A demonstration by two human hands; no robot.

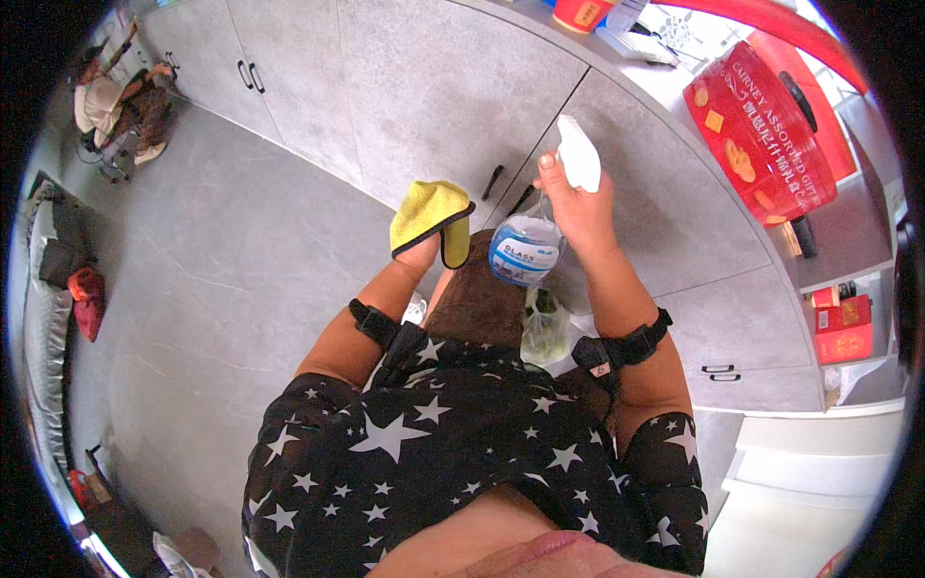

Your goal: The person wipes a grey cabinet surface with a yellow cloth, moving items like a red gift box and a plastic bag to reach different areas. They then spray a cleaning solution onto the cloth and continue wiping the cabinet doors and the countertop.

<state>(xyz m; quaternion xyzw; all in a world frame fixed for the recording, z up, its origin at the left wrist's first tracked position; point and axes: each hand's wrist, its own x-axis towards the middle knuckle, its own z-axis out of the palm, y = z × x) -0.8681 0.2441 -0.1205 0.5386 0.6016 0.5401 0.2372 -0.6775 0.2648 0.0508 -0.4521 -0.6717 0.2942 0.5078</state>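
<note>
My left hand (421,253) holds a yellow cloth with black edging (431,209); the cloth drapes over the fingers and hides most of them. To the right, my right hand (578,206) grips the neck of a clear spray bottle of blue glass cleaner (524,249), thumb raised beside its white trigger head (579,155). The bottle stays upright in front of the grey cabinet doors (462,87). A gap separates the cloth from the bottle.
Black handles (492,183) project from the cabinet doors. A red gift box (759,137) and a red paper cup (580,13) stand on the counter. A clear plastic bag (545,332) lies low beside my legs. Another person (108,108) sits at the far upper left.
</note>
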